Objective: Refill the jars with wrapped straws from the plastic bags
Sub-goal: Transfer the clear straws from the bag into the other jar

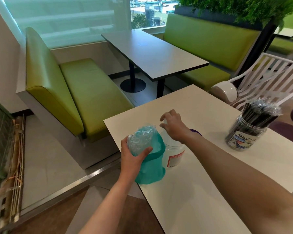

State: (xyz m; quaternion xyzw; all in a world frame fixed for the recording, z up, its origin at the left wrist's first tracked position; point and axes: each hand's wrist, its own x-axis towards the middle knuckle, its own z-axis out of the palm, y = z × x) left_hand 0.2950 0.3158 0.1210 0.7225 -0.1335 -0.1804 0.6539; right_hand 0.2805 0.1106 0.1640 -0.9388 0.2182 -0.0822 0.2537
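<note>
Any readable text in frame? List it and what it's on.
"Skin&Coat": label of the jar full of black wrapped straws; the last letters are partly hidden by glare, and the small print below is too blurred to read.
Red-bordered label on the clear empty jar: print too small and blurred to read.

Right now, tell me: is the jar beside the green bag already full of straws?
No. The clear jar next to the green bag looks empty, while the far jar holds the dark straws.
</note>
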